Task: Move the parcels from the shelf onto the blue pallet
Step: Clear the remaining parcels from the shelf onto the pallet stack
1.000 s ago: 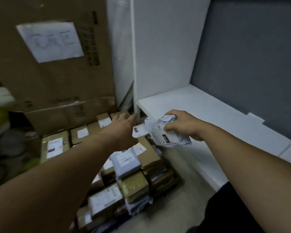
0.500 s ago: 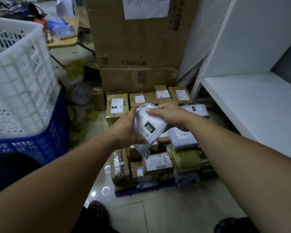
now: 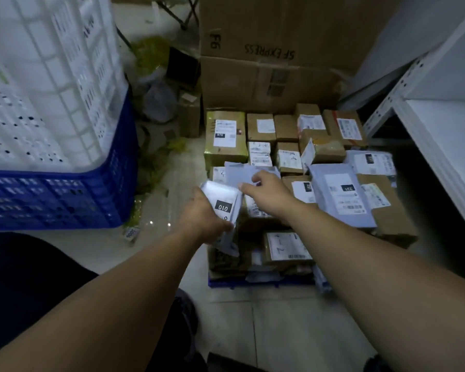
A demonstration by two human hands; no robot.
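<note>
left hand (image 3: pixel 202 216) grips 010 mailer (image 3: pixel 220 196), right hand (image 3: pixel 266 196) fingers (image 3: pixel 256 179) curled at its edge — hold unclear — limp bag may slide off uneven stack (image 3: pixel 330 149), missing blue pallet (image 3: pixel 226 283).

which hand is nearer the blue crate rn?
Left. The left hand, gripping the 010 mailer, is right of the blue crate, apart from it; the right hand is farther right, over the stacked parcels.

Dim room, pale tiled floor (image 3: pixel 279 328)
</note>
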